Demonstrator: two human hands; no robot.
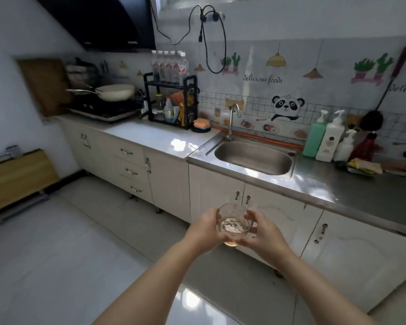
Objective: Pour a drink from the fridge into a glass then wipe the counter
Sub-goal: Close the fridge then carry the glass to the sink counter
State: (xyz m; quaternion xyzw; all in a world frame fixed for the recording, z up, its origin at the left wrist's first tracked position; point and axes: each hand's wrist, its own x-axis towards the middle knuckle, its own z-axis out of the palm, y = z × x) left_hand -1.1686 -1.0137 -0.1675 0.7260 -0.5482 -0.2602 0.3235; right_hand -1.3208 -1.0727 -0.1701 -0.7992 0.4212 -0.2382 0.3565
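The glass (234,225) is held out in front of the body, above the floor and short of the bench (352,184), level with the cabinet doors below the sink (253,158). The left hand (204,229) cups its left side and base; the right hand (259,232) cups its right side. The fingers (249,215) of both hands are curled closed around the wall of the glass. A shallow layer of pale amber liquid appears to lie in the bottom; the exact level cannot be read.

Step in hand, as judged: the glass is being carried toward the bench. No fridge or drink container is in view, so whether pouring is complete cannot be told.

Next move, as judged: set the glass upright on a bare part of the bench, clear of the sink edge, keeping it level. Wiping then calls for a cloth or sponge; sponges (201,124) lie left of the tap (233,118), and more cloths (366,166) lie near the soap bottles (326,139).
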